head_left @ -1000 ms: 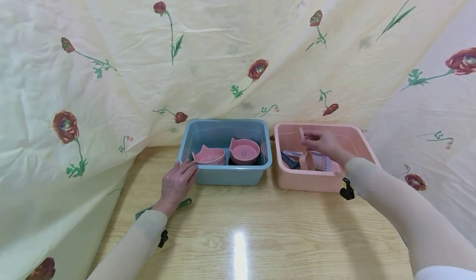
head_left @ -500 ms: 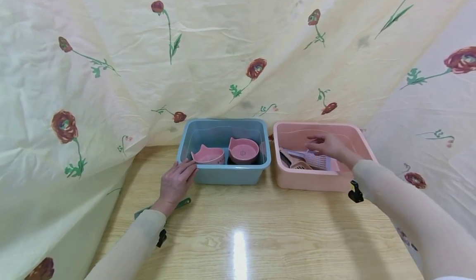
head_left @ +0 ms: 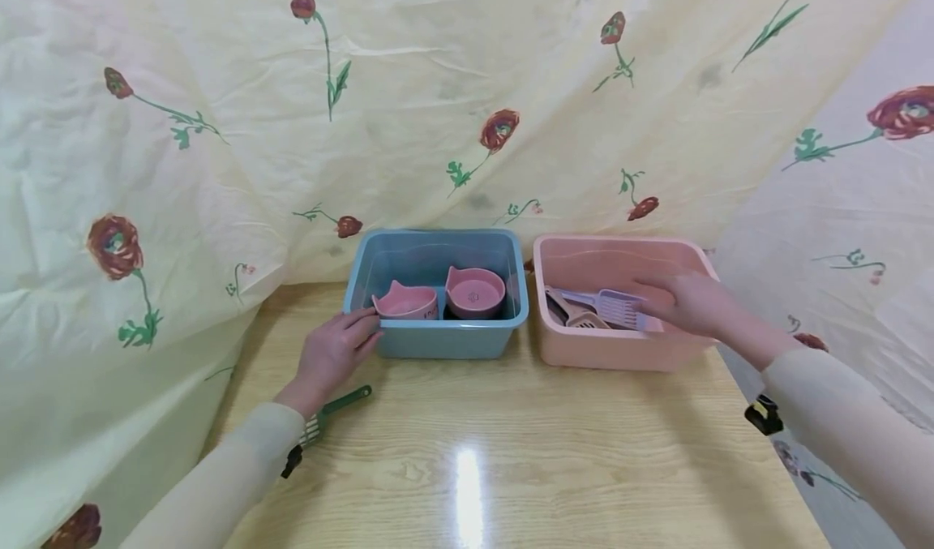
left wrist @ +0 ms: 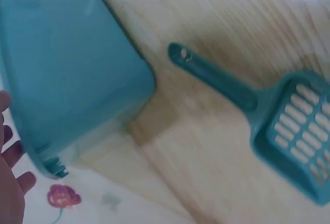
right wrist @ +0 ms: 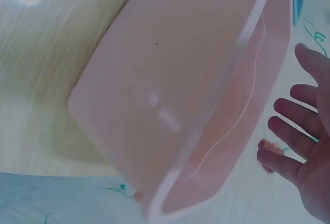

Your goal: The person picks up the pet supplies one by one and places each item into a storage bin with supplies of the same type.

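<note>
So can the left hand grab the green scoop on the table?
Probably yes. The green scoop lies bare on the table right beside the left hand, which rests against the blue bin, holding nothing.

Glossy wood-grain table throwing back a bright glare at lower centre, and both the blue bin and pink bin look like smooth plastic (the pink one faintly translucent). Behind, a creased, matt flowered cloth; the green scoop reads as matt plastic.

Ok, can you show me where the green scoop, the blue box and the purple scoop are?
green scoop (left wrist: pixel 289 126), left wrist view, on its slotted head.
blue box (head_left: pixel 438 345), head view, on its front wall.
purple scoop (head_left: pixel 619 307), head view, on its slotted blade in the pink box.
</note>
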### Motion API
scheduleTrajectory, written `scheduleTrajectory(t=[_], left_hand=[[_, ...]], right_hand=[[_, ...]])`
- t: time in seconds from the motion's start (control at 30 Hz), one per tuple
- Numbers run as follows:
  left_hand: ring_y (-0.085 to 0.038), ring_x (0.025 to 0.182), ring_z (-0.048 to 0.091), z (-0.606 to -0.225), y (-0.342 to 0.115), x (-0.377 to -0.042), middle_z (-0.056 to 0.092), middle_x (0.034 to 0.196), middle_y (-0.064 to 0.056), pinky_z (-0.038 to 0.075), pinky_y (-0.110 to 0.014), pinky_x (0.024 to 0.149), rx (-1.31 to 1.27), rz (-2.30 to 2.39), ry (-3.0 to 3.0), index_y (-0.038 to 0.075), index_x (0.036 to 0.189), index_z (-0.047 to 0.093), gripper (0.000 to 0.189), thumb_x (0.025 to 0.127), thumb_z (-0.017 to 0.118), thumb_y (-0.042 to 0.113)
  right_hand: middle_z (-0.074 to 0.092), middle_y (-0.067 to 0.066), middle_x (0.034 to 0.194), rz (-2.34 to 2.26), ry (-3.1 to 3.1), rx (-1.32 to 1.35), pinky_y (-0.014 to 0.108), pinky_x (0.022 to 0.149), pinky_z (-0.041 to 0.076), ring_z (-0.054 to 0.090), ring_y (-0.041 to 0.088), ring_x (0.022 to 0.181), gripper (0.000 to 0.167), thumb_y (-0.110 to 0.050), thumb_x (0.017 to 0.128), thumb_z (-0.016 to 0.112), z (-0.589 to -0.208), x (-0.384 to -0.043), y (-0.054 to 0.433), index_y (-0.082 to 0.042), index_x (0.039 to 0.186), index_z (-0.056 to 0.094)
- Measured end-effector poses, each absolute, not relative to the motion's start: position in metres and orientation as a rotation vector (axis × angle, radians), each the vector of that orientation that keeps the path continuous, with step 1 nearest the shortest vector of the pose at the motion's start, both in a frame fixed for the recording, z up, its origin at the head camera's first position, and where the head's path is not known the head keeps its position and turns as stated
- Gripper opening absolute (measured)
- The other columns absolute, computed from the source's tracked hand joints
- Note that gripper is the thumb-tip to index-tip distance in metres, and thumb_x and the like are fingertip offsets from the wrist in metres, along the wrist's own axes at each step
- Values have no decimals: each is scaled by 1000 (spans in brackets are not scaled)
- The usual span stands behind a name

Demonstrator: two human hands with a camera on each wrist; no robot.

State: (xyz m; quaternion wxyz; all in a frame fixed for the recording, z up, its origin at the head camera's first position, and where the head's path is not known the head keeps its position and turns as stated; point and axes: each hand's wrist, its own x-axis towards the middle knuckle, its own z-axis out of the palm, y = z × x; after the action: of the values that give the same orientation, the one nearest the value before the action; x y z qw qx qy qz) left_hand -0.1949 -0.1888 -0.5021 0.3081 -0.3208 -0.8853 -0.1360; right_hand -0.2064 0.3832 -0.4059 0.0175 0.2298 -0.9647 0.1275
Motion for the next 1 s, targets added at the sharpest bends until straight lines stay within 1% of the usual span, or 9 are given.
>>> scheduleTrajectory(t=[0.13, 0.23, 0.3, 0.33, 0.47, 0.67, 0.77, 0.87, 1.0], left_hand=[[-32, 94, 80, -487, -195, -194, 80, 115, -13, 64, -42, 57, -813, -341, -2443, 9, 119, 78, 37, 88, 90, 26], [-31, 83, 79, -473, -198, -192, 80, 114, -13, 53, -35, 43, -783, -341, -2505, 11, 120, 76, 40, 88, 90, 31], [-30, 71, 76, -463, -200, -192, 80, 113, -14, 45, -33, 40, -756, -344, -2559, 11, 120, 76, 41, 88, 90, 33], [-29, 70, 75, -458, -201, -191, 80, 113, -14, 44, -32, 40, -742, -346, -2594, 11, 120, 76, 42, 88, 90, 33], [-31, 73, 76, -437, -208, -189, 80, 113, -15, 53, -38, 48, -705, -332, -2727, 8, 124, 77, 44, 89, 89, 33], [-30, 86, 77, -421, -225, -184, 81, 110, -10, 60, -46, 61, -689, -335, -2879, 9, 120, 79, 40, 90, 87, 35], [-29, 94, 77, -417, -232, -183, 81, 109, -8, 63, -50, 73, -695, -319, -2978, 9, 117, 79, 41, 90, 87, 37], [-28, 96, 76, -414, -238, -183, 80, 108, -7, 63, -52, 79, -708, -306, -3074, 9, 116, 79, 41, 89, 87, 40], [-28, 99, 75, -412, -244, -182, 80, 108, -7, 63, -53, 84, -705, -299, -3176, 10, 115, 79, 44, 88, 87, 43]], right_hand=[[56, 33, 150, 327, -3106, 540, 73, 98, 53, 65, 57, 120, 65, -42, 104, 70, -406, -187, 395, -1, 152, 57], [51, 34, 154, 296, -3075, 496, 74, 96, 53, 60, 62, 123, 69, -45, 103, 72, -413, -175, 404, 1, 152, 55], [52, 34, 154, 279, -3026, 476, 74, 95, 53, 57, 63, 126, 70, -43, 100, 76, -418, -168, 407, 1, 151, 57], [52, 34, 153, 274, -3010, 460, 75, 96, 52, 56, 64, 127, 71, -43, 99, 77, -421, -164, 409, 1, 150, 58], [55, 34, 150, 282, -2947, 413, 76, 97, 50, 55, 64, 128, 67, -41, 98, 78, -433, -154, 412, 2, 147, 61], [64, 33, 140, 308, -2723, 436, 73, 86, 55, 64, 60, 117, 60, -28, 90, 86, -458, -141, 413, 1, 140, 68], [67, 29, 137, 315, -2624, 422, 74, 93, 53, 64, 57, 121, 61, -32, 88, 87, -470, -136, 414, -3, 139, 70], [70, 27, 132, 320, -2499, 432, 68, 108, 49, 66, 54, 121, 64, -55, 97, 73, -483, -133, 415, -3, 134, 73], [72, 24, 129, 315, -2370, 424, 56, 120, 42, 70, 51, 116, 85, -76, 102, 42, -498, -133, 414, -3, 132, 75]])
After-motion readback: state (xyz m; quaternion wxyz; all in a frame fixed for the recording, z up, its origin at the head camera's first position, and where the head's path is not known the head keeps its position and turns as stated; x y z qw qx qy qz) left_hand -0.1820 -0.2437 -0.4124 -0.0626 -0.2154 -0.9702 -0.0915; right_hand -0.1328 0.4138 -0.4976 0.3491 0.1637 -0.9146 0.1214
